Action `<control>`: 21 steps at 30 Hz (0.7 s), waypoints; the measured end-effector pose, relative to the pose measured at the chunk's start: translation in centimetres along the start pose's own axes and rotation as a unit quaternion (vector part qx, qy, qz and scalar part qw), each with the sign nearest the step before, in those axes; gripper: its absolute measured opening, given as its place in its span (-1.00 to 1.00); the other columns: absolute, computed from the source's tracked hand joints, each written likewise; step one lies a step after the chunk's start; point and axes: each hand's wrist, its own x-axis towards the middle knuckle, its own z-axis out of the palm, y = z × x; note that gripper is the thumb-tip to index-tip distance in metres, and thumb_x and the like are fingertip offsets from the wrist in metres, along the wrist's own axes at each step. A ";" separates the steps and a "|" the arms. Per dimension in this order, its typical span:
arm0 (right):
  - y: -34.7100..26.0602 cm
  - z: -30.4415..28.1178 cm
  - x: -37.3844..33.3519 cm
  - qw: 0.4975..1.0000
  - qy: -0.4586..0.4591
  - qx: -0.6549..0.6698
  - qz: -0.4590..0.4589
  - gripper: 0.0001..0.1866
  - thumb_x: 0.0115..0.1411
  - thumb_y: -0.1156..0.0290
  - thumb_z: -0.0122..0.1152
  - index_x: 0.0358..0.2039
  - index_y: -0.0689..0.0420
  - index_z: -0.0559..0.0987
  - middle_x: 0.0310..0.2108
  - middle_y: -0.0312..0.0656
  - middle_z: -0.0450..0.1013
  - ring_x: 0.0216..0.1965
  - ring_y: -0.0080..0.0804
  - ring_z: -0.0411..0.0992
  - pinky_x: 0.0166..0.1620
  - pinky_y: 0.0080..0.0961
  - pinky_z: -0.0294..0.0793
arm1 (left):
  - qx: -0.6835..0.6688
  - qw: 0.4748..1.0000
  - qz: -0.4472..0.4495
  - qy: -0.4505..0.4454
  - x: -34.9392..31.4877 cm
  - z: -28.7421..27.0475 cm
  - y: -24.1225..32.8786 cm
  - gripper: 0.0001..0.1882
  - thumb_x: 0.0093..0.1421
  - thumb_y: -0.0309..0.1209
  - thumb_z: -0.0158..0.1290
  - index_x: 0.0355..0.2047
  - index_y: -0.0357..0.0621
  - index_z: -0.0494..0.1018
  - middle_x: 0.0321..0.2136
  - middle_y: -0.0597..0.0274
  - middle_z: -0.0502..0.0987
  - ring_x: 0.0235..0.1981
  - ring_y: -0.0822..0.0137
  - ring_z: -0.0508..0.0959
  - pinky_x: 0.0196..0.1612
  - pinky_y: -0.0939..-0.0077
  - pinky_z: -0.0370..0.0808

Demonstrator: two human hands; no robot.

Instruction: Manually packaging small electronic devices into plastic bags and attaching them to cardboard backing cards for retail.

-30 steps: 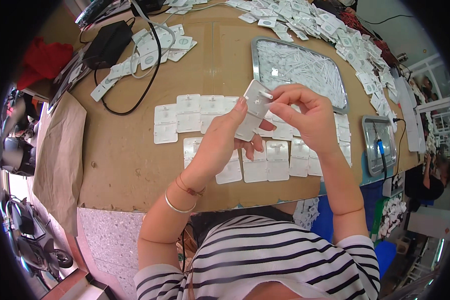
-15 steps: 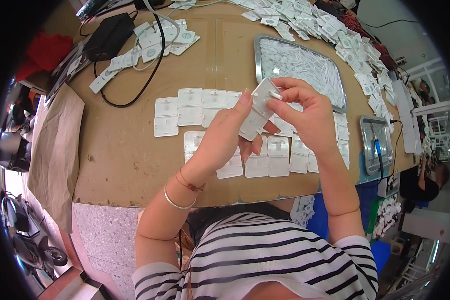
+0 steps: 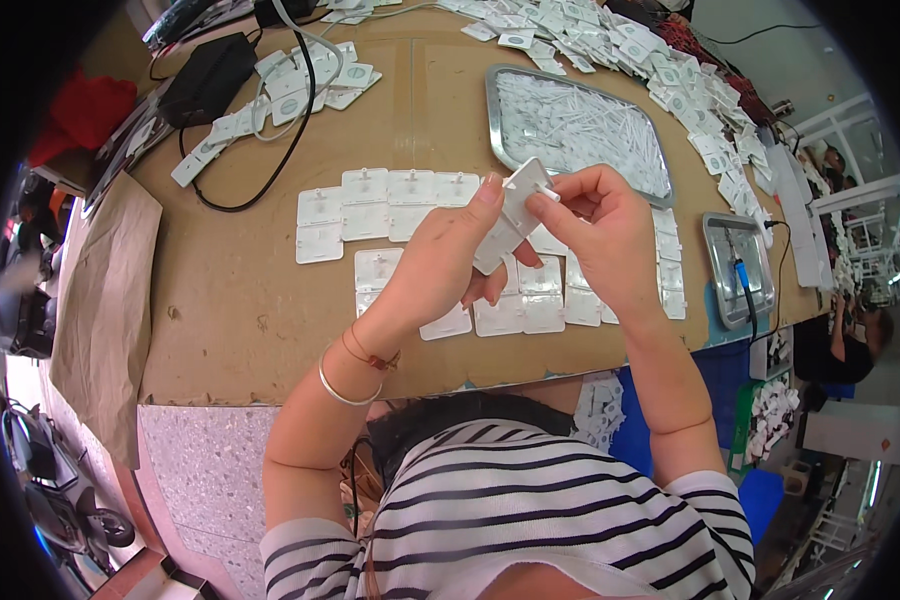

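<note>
Two hands are raised above the cardboard-topped table [image 3: 250, 300], the left hand [image 3: 445, 265] clamped on a white plastic card [image 3: 510, 215] and the right hand [image 3: 600, 230] pinched on its upper edge, over rows of white cards [image 3: 390, 200], beside a metal tray [image 3: 570, 125].

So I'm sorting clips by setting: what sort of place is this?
Likely a small assembly workshop: rows of white cards on a cardboard-topped bench, a metal tray of small white parts, and the left hand holding one card.

White flat square packets [image 3: 390, 205] in rows on brown table, more heaped top right [image 3: 670, 75]
</note>
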 end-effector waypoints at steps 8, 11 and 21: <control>-0.5 -0.7 -3.6 1.000 0.009 0.000 -0.030 -0.65 0.03 0.55 0.28 -0.20 0.27 0.35 -0.34 -0.17 0.43 -0.33 -0.57 0.40 -0.29 -0.67 0.45 | -0.008 1.000 0.018 0.006 -3.3 2.8 -0.4 -0.38 0.29 0.06 -0.27 -0.37 -0.32 0.48 -0.70 0.29 0.43 -0.75 0.57 0.33 -0.69 0.68 0.25; 0.2 -1.0 -5.8 0.997 -0.041 0.044 -0.041 -0.60 0.08 0.59 0.17 -0.04 0.24 0.34 -0.33 -0.23 0.42 -0.30 -0.60 0.36 -0.19 -0.64 0.38 | -0.007 0.998 0.017 0.060 -5.5 4.6 -1.3 -0.59 0.26 -0.14 -0.08 -0.24 -0.32 0.42 -0.62 0.23 0.47 -0.73 0.58 0.37 -0.69 0.72 0.25; 4.8 -3.2 -16.1 0.970 -0.148 -0.180 -0.067 -0.48 -0.02 0.53 0.16 0.03 0.19 0.37 -0.01 -0.11 0.31 -0.08 -0.29 0.34 0.10 -0.40 0.19 | 0.015 0.991 -0.133 0.012 -11.2 8.0 -9.8 -0.70 0.22 -0.22 0.02 -0.36 -0.26 0.49 -0.74 0.35 0.43 -0.74 0.62 0.35 -0.68 0.72 0.27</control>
